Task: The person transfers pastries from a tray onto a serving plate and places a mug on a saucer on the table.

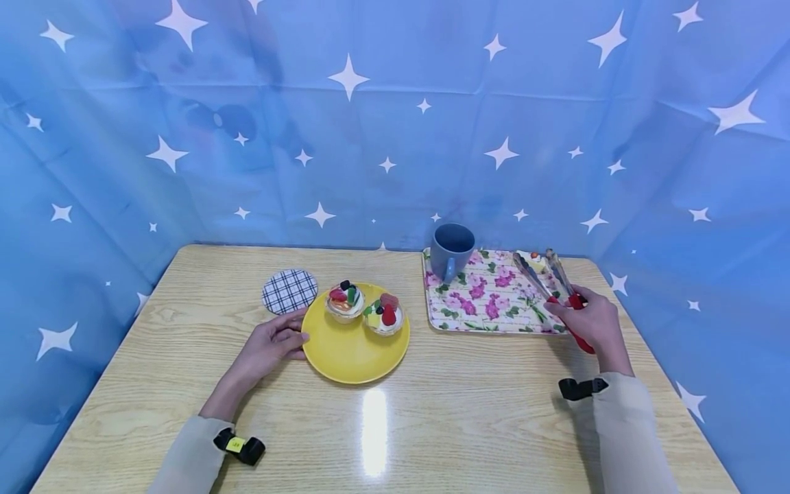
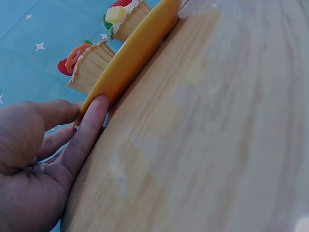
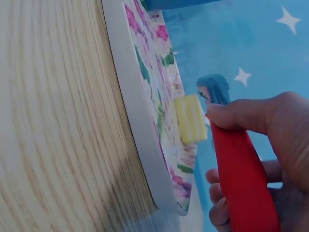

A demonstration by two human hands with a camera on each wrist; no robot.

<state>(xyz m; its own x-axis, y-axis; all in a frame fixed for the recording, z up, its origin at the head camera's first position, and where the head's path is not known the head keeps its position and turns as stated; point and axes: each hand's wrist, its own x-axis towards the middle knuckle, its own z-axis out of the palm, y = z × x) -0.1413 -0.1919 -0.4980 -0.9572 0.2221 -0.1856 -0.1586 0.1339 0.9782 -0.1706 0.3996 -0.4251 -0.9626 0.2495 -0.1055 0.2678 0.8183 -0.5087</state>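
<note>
My left hand [image 1: 276, 346] pinches the left rim of a round yellow plate [image 1: 354, 360]. Two toy fruit-topped cupcakes [image 1: 344, 302] stand side by side on the plate's far half, their pleated cups showing in the left wrist view. Over at the right, my right hand [image 1: 592, 319] grips red-handled metal tongs [image 1: 580, 336]. The tongs' tips are spread apart around a small toy cake slice [image 1: 537, 263], which sits at the far right of a floral tray [image 1: 487, 322]. Seen from the right wrist, the slice [image 3: 190, 119] has yellow and white stripes.
A blue-grey mug [image 1: 452, 252] stands on the tray's far left corner, handle toward me. Beyond the plate's left side lies a round checked coaster [image 1: 290, 290]. A blue star-patterned curtain [image 1: 395, 137] hangs behind and beside the wooden table [image 1: 469, 412].
</note>
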